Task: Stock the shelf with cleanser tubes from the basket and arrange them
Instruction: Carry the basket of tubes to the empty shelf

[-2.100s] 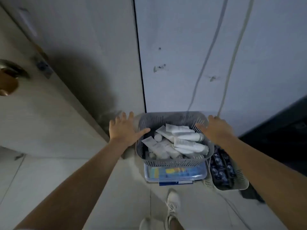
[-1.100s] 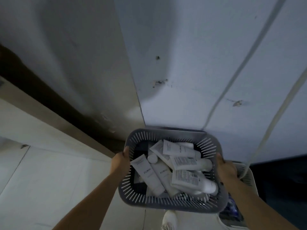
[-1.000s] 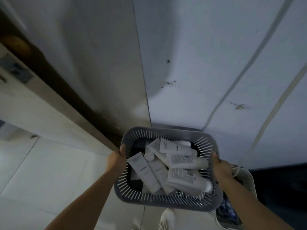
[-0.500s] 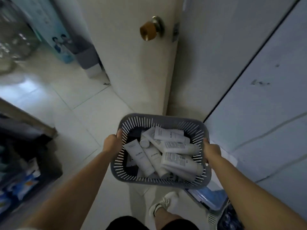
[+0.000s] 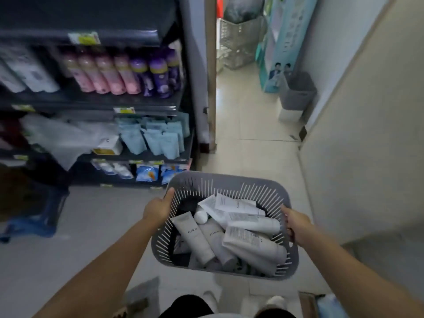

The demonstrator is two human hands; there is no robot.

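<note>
Step in hand: carrying the stock to the shelf. No tube has been handled yet.

I hold the grey slotted basket (image 5: 226, 180) level in front of me, clear of the floor (image 5: 247, 138). My left hand (image 5: 158, 208) grips its left rim, with the thumb laid along the top edge. My right hand (image 5: 297, 226) grips the right rim, with the fingers curled round the edge. Both hands are fully taken up by the basket, and neither touches its contents.

The white cleanser tubes (image 5: 241, 232) lie in a loose heap inside the basket, crossing one another. One round cap faces up near the left of the heap. I see none of them on the shelf.

The shelf (image 5: 114, 102) stands ahead and to my left. Its tiers carry pink bottles (image 5: 103, 74), purple bottles (image 5: 158, 76), light blue pouches (image 5: 156, 138) and small packets lower down. The left part of the unit is blurred, so I cannot tell which tier has room for the tubes.

Next move, as I judge it:
- Turn left to face the shelf and find the free tier.
- Keep the basket level so that the heap does not slide to one side.
- Set the basket down close to the shelf, since neither hand is free while I carry it.
- Then take the tubes out one at a time
</note>
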